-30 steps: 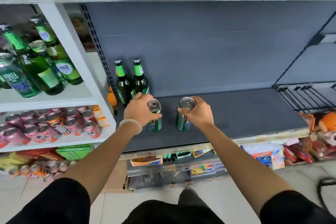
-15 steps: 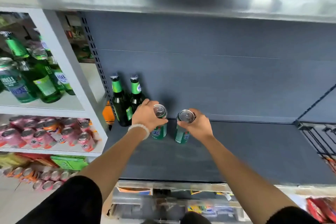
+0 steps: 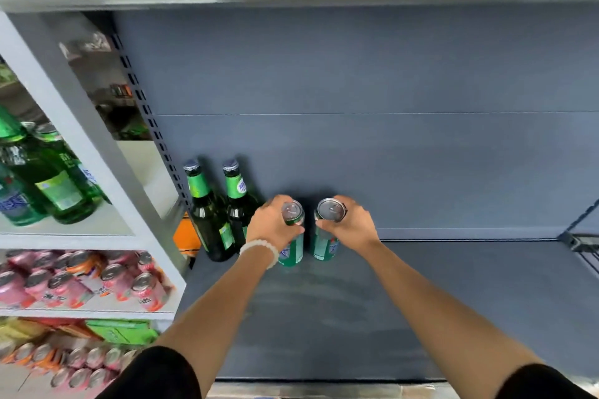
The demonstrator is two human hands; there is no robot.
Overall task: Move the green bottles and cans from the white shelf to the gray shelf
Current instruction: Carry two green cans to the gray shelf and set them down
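Note:
My left hand [image 3: 274, 226] grips a green can [image 3: 292, 249] near its top, and my right hand [image 3: 350, 225] grips a second green can [image 3: 325, 244] beside it. Both cans stand upright near the back of the gray shelf [image 3: 421, 301]. Just left of them, two dark green bottles [image 3: 210, 220] stand against the back panel. On the white shelf [image 3: 64, 233] at the left, several green bottles and cans [image 3: 52, 185] are still standing.
Pink cans [image 3: 81, 282] fill the white shelf's lower level, with more cans and green boxes below. An orange pack [image 3: 186, 235] sits between the two shelves. A wire rack [image 3: 583, 243] juts in at the far right. A shelf board hangs overhead.
Both hands have pushed the two cans from the shelf's front deeper toward the back, next to the bottles. The camera has leaned in closer.

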